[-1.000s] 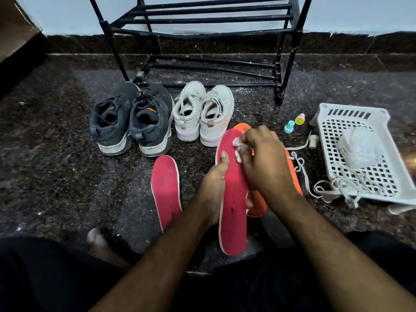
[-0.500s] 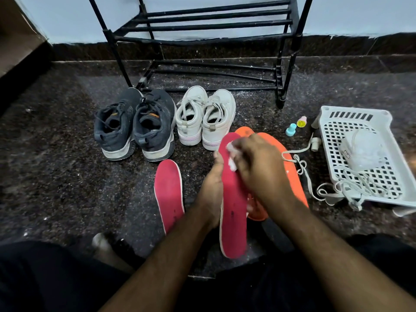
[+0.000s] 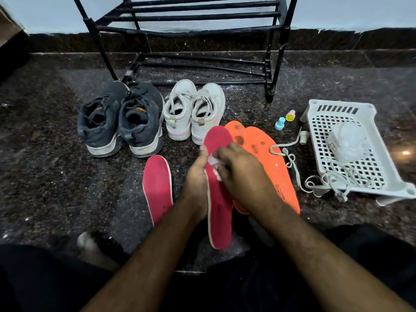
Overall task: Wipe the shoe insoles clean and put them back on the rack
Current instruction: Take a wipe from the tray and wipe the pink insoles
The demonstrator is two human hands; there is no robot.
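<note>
right hand (image 3: 238,174) has slid its wipe (image 3: 212,161) down the red insole (image 3: 219,199).

You're looking at a dim scene with a small glare spot on the floor (image 3: 405,152) at right. Wide-angle bending curves the edges, and the lower frame lies dark and soft.

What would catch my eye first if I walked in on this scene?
Probably the bright red insole held up in the middle, gripped by the left hand while the right hand presses a small white wipe to it. Just behind lie two orange insoles on the dark floor, and beyond them dark sneakers and white sneakers before a black rack.
</note>
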